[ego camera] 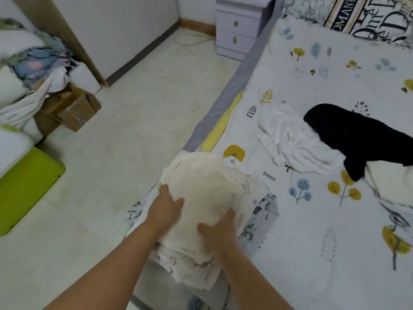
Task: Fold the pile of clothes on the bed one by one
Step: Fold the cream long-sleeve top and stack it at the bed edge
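Both your hands sit on the cream garment, which tops a stack of folded clothes at the bed's near-left corner. Left hand lies flat w/ fingers spread on its left side; right hand presses flat on its near-right part, thumb out. Neither curls round the cloth. Stack overhangs the mattress edge a bit on your left-hand side. Beyond your right hand, well apart, a crumpled white garment lies loose, w/ a black garment overlapping its far-right side. Btwn those and your right hand: bare printed sheet. Left of your left hand: open tiled floor, then a cardboard box w/ laundry.
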The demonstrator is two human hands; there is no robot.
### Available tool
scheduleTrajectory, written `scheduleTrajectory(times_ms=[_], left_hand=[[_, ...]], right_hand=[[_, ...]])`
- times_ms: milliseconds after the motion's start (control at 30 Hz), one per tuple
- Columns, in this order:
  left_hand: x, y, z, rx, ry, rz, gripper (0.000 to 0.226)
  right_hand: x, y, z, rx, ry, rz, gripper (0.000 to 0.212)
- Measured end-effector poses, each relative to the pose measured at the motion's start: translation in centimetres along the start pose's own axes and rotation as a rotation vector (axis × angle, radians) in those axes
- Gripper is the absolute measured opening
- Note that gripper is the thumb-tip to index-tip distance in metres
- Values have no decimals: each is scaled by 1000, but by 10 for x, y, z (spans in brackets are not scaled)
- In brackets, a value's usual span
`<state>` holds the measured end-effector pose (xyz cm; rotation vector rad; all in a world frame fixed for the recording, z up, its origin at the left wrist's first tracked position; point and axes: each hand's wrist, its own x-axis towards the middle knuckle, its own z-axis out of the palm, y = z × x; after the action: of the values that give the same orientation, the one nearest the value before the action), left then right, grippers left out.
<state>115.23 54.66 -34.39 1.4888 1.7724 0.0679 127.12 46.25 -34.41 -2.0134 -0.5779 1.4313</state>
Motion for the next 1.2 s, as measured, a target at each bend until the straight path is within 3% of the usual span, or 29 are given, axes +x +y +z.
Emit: scheduleTrajectory(times_ms=[100, 167, 267, 367, 433, 500, 700, 767, 833, 1067, 1200], left_hand=[[1, -5, 0, -109, 70, 36, 61], [-4, -7, 0, -34, 154, 62, 60], [-17, -6, 7, 419, 258, 176, 71], [-21, -7, 15, 626, 235, 484, 61], [-17, -11, 16, 776, 110, 524, 71], [-8, -23, 19, 820, 6, 486, 95], [-3, -31, 20, 783, -65, 430, 103], [-6, -27, 17, 790, -78, 423, 94], [-10, -21, 11, 817, -82, 412, 70], [-33, 29, -23, 757, -98, 527, 39], [-56, 75, -24, 723, -199, 556, 40]], right_hand=[[-1, -1, -5, 81, -68, -32, 83], [-7, 4, -10, 17, -83, -21, 81], [-14, 12, -11, -337, 147, -91, 78], [-23, 3, -2, -639, 368, -309, 84], [-23, 2, 4, -778, 437, -465, 85], [-21, 10, 10, -925, 389, -536, 79], [-16, 26, 7, -1037, 198, -458, 76], [-15, 23, 4, -1041, 81, -435, 77], [-15, 21, -3, -992, -10, -447, 68], [-47, -9, -61, -917, 4, -657, 35], [-67, -21, -103, -980, 5, -646, 30]])
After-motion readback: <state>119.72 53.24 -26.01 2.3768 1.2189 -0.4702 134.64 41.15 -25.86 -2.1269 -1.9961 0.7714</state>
